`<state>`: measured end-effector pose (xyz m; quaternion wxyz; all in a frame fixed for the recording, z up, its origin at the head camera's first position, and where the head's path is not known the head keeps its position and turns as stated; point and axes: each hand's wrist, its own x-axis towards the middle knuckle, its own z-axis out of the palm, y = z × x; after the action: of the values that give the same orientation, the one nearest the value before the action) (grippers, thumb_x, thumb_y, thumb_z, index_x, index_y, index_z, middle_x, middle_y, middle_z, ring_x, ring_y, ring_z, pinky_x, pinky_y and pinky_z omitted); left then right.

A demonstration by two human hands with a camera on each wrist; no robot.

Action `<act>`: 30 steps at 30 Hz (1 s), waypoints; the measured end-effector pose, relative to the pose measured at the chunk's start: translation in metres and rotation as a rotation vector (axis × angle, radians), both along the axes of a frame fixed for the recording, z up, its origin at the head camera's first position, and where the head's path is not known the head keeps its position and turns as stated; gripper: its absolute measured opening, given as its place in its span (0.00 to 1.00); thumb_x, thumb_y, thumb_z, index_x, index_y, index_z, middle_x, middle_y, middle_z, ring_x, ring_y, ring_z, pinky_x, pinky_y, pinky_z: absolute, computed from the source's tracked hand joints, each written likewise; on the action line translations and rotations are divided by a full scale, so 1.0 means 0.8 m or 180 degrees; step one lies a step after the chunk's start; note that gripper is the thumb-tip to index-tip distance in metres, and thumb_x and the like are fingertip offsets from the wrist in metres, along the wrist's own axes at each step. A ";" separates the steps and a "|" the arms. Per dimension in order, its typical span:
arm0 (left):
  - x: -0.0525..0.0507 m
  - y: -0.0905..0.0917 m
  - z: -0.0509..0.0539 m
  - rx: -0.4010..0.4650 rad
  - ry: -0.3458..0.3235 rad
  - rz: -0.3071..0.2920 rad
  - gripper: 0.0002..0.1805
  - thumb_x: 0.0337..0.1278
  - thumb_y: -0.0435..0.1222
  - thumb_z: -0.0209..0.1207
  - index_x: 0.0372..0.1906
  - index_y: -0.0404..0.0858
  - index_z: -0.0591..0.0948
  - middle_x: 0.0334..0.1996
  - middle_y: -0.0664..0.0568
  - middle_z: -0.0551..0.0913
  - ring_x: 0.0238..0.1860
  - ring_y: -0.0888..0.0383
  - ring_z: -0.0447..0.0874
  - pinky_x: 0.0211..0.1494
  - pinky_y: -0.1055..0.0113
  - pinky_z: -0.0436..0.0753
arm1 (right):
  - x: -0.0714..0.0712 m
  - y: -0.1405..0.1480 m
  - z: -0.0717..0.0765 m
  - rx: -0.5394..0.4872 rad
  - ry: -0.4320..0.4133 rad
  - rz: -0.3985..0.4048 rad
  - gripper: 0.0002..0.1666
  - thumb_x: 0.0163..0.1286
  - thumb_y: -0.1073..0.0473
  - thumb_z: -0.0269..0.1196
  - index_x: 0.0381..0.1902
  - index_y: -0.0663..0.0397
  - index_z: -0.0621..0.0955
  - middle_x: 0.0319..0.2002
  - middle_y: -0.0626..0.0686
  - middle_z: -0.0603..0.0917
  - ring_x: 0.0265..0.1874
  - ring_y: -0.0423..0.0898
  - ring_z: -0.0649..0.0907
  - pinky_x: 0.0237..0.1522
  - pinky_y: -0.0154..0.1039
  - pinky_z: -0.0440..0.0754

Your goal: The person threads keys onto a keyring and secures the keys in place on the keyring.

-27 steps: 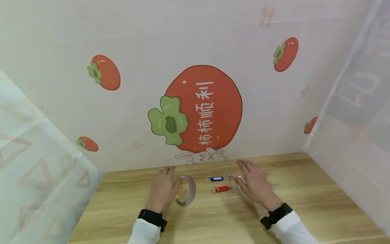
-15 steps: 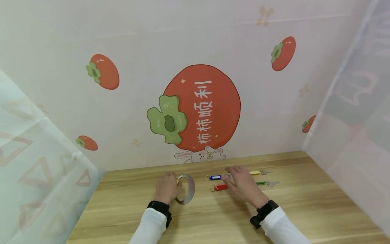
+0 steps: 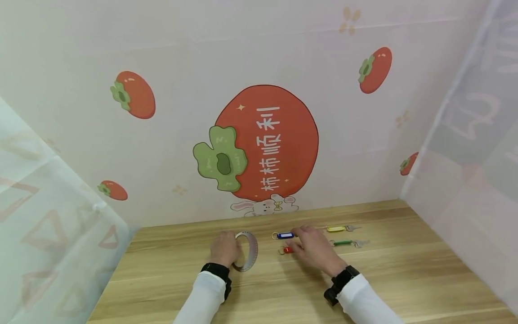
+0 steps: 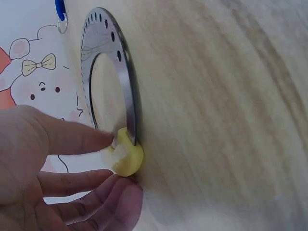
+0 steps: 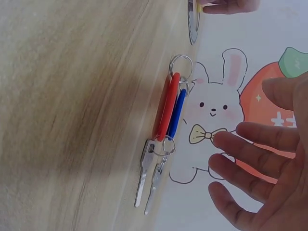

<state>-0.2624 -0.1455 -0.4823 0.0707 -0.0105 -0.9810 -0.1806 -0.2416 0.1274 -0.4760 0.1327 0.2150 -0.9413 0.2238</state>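
Note:
A flat metal ring with small holes along its edge lies on the table. My left hand is at its left side, pinching the ring's yellow end piece between thumb and fingers. My right hand hovers with fingers spread over a red key tag and a blue key tag. It looks apart from both in the right wrist view. Each tag has a split ring and a silver key; the head view hides these keys behind the right hand.
Right of the right hand lie a yellow key tag and a green key tag, each with a key. A wood-grain table meets a white printed wall at the back. Pale sheets stand at both sides.
My left hand has come down to the metal ring's left side and taken hold of its yellow piece. My right hand has moved left over the red and blue tags, uncovering the yellow and green ones.

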 end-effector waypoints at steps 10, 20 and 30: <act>-0.005 0.002 -0.006 0.0065 -0.0116 0.0061 0.15 0.47 0.22 0.62 0.16 0.39 0.71 0.17 0.51 0.71 0.17 0.56 0.70 0.16 0.64 0.69 | 0.005 0.000 -0.001 0.0028 -0.0043 0.0047 0.24 0.72 0.49 0.65 0.57 0.62 0.83 0.51 0.60 0.85 0.56 0.61 0.81 0.60 0.62 0.73; -0.006 0.005 -0.005 -0.0148 -0.0154 0.0167 0.06 0.53 0.27 0.63 0.27 0.30 0.77 0.25 0.43 0.74 0.26 0.49 0.74 0.24 0.56 0.76 | 0.004 0.000 0.000 0.0052 -0.0130 0.0021 0.26 0.74 0.47 0.63 0.58 0.62 0.82 0.52 0.61 0.85 0.57 0.61 0.80 0.61 0.61 0.72; 0.000 0.014 -0.005 0.0029 -0.0038 0.0180 0.15 0.54 0.27 0.63 0.43 0.21 0.74 0.34 0.32 0.75 0.34 0.39 0.80 0.34 0.47 0.81 | 0.002 -0.004 0.000 0.0067 -0.0171 0.0022 0.25 0.73 0.48 0.64 0.57 0.61 0.83 0.53 0.60 0.85 0.57 0.60 0.80 0.60 0.61 0.72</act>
<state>-0.2621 -0.1340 -0.4864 0.0700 0.0187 -0.9804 -0.1831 -0.2401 0.1239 -0.4761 0.1044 0.2135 -0.9461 0.2201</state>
